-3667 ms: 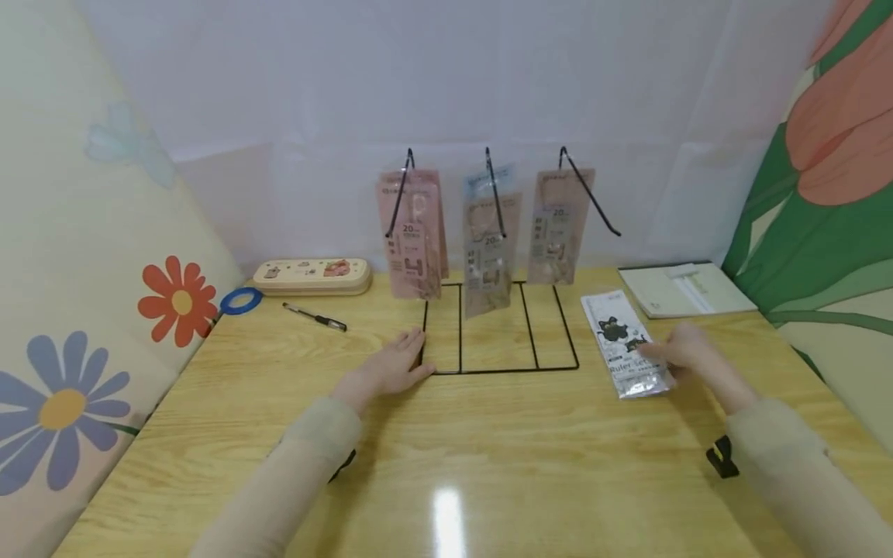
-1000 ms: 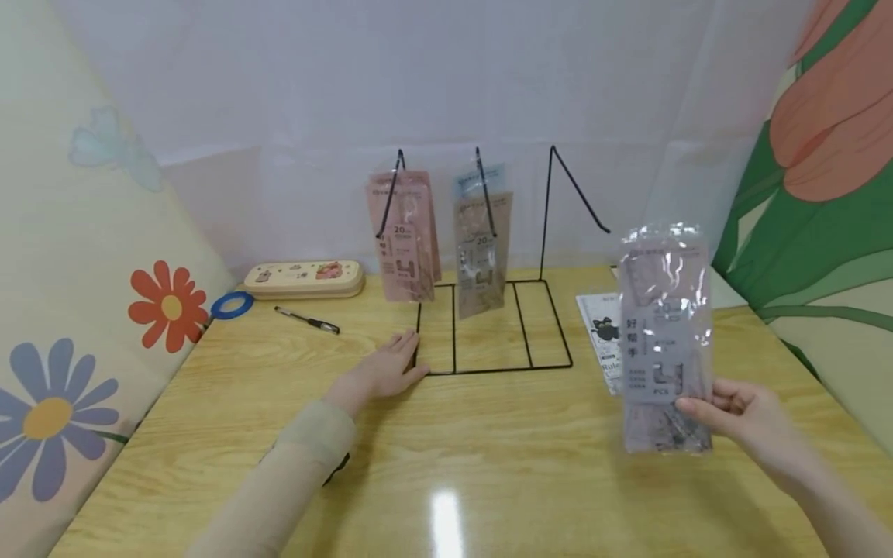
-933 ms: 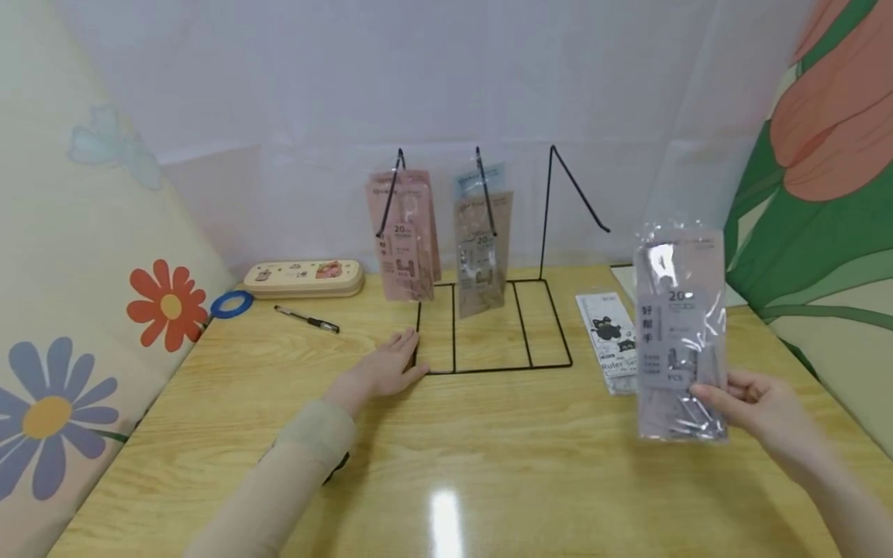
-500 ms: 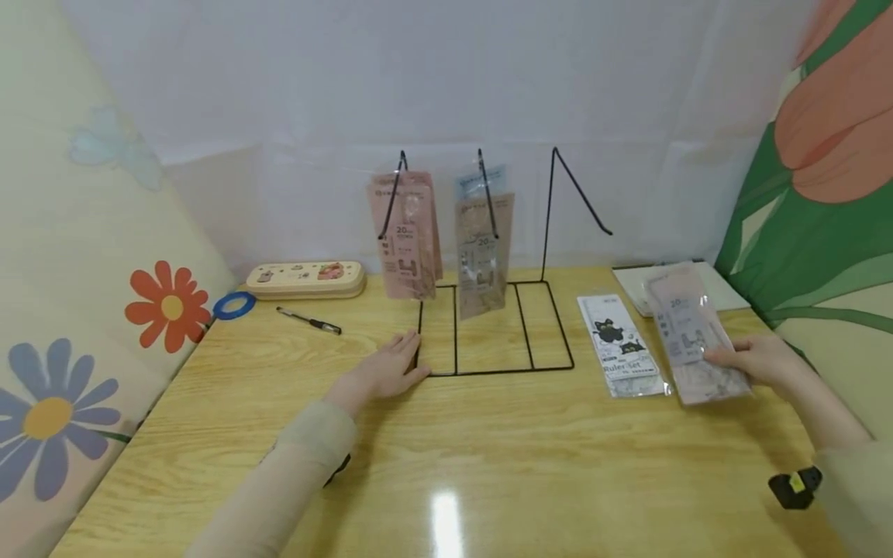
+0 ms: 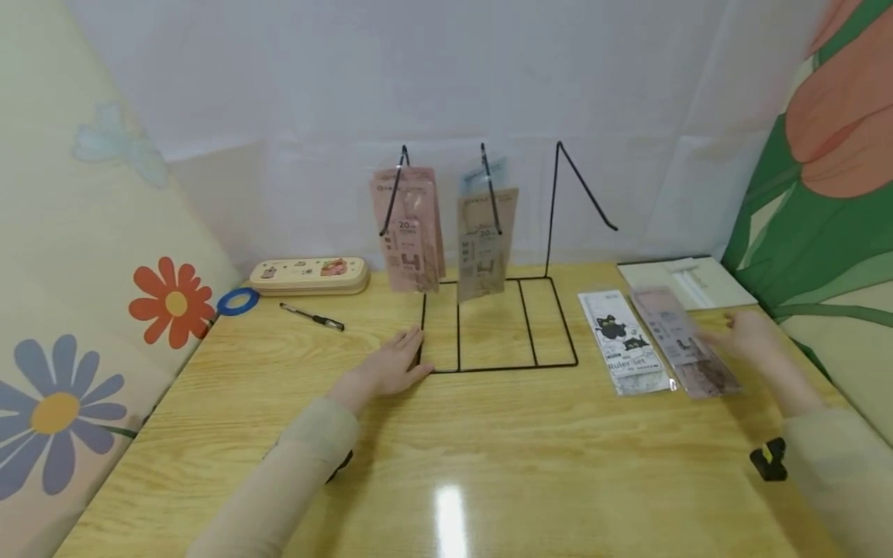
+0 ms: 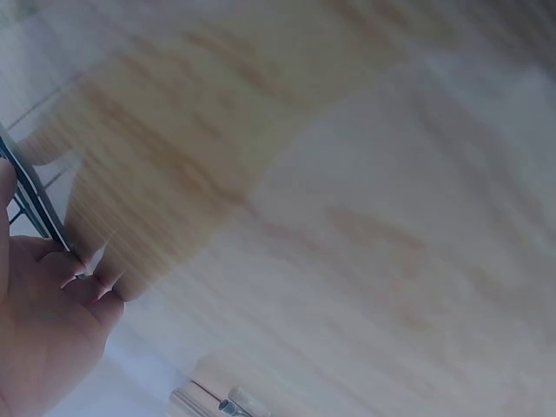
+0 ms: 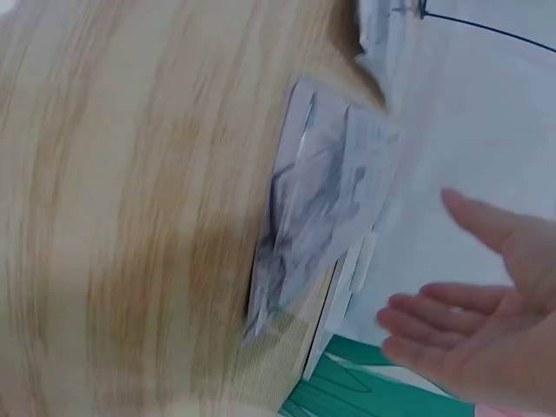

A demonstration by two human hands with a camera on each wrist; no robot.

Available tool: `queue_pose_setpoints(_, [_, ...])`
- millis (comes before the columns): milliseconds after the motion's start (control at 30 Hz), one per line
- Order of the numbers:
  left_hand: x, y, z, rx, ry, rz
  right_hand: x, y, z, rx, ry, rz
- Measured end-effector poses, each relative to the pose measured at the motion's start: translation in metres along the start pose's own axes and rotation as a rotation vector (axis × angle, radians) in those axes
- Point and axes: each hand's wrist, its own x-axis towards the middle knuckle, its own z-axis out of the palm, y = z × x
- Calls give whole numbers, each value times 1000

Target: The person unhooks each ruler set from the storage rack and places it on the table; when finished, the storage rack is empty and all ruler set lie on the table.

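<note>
My left hand (image 5: 382,370) rests against the wire rack (image 5: 505,369); my right hand (image 5: 756,345) is free.
Neither grips: left fingers extended, right thumb and fingers apart. Just left of the right hand, the pink packet (image 5: 671,337) lies on the worktop (image 5: 558,465); I'd expect it light, slick and bendy, best pinched by a long edge.

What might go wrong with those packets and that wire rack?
The right hand, close beside the pink packet on the table, might nudge it onto the neighbouring Ruler set packet.
The wire rack, its right hook bare, is loaded unevenly and might tip if the left hand at its edge bumps it.
</note>
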Motion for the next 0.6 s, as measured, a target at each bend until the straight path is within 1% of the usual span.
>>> queue_pose_setpoints(100, [0, 0, 0, 0, -4, -4, 5, -13, 4, 123, -33, -42])
queue_pose_setpoints(300, [-1, -2, 0, 0, 4, -3, 18, -51, 23, 340, -77, -181])
queue_pose_setpoints(467, [1, -4, 1, 1, 2, -6, 32, -93, 40, 472, -142, -258])
queue_pose_setpoints(533, [0, -4, 1, -2, -4, -9, 38, -111, 48, 508, -159, -277])
queue_pose_setpoints(600, [0, -3, 0, -6, -9, -11, 45, -128, 56, 563, -173, -316])
